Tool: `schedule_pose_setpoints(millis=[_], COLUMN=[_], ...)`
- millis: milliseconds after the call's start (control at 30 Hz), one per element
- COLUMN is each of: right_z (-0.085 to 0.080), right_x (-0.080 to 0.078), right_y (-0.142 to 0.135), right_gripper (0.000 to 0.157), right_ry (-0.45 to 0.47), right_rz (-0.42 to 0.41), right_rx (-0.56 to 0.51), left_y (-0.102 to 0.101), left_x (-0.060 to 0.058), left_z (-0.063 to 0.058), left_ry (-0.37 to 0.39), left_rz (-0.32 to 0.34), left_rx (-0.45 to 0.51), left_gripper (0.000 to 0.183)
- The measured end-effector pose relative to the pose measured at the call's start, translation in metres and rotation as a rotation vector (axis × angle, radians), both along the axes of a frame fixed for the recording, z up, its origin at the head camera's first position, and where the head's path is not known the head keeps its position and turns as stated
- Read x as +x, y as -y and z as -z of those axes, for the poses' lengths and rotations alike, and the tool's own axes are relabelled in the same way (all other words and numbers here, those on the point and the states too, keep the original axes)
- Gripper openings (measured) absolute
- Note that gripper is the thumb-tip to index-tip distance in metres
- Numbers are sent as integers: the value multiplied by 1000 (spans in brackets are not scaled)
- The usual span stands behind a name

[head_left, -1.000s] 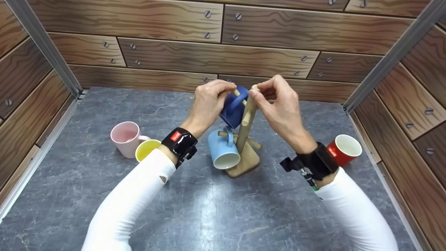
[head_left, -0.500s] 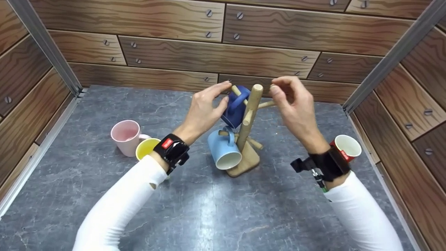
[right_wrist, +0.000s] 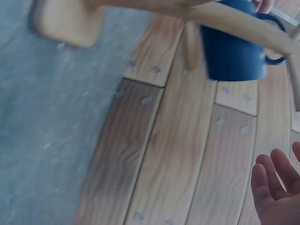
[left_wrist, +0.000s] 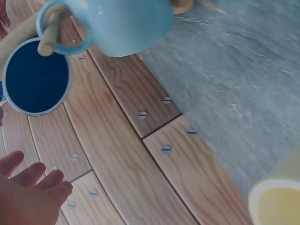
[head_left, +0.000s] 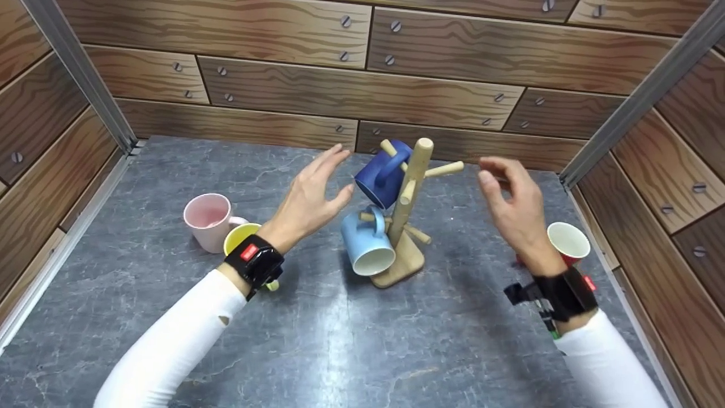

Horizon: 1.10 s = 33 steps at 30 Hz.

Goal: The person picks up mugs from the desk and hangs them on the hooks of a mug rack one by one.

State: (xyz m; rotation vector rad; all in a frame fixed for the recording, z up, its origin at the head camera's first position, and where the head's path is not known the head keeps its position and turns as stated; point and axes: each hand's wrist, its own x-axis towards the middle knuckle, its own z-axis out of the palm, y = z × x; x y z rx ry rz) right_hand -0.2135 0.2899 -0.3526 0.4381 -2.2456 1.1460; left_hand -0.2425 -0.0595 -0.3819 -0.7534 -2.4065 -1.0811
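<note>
A wooden mug tree (head_left: 416, 175) stands near the middle of the table. Its upper left peg carries a dark blue mug (head_left: 378, 177) by the handle, and a light blue mug (head_left: 365, 243) hangs from a lower peg, mouth tilted down. To the left of the blue mugs, my left hand (head_left: 308, 201) holds nothing, its fingers extended and thumb apart. My right hand (head_left: 512, 204) is right of the tree, fingers loosely bent, touching nothing. In the left wrist view the light blue mug (left_wrist: 124, 23) shows on its peg above the hand.
A pink mug (head_left: 207, 224) stands at the left, beside a yellow mug (head_left: 238, 235) partly hidden by the left wrist. At the right a red mug (head_left: 568, 241) with a white inside sits behind the right wrist. Wood-patterned walls (head_left: 283, 85) enclose the grey table.
Both hands have let go of the mug tree and drawn apart, the left one leftward, the right one rightward and down. The dark blue and light blue mugs stay hanging.
</note>
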Motion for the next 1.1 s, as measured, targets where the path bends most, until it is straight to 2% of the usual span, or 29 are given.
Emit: schedule_pose_setpoints(millis=[167,367,633,833,1100], right_z=[25,43,50,51,60], right_x=[2,4,9,10,8], right_y=[-24,-52,-88,-115,-151], right_gripper=[33,40,47,61,81], right_ry=[34,62,152,285,537], right_rz=[30,92,148,209,310], right_rx=[140,335,372,434,565], left_y=[8,15,23,27,29], left_x=[6,13,14,14,15], left_z=[7,12,19,22,24], left_ry=[2,83,145,162,182], left_rz=[-30,-74,-95,-113,-118], left_rx=[-126,-194,-251,-290,-304], left_gripper=[67,75,79,81,82])
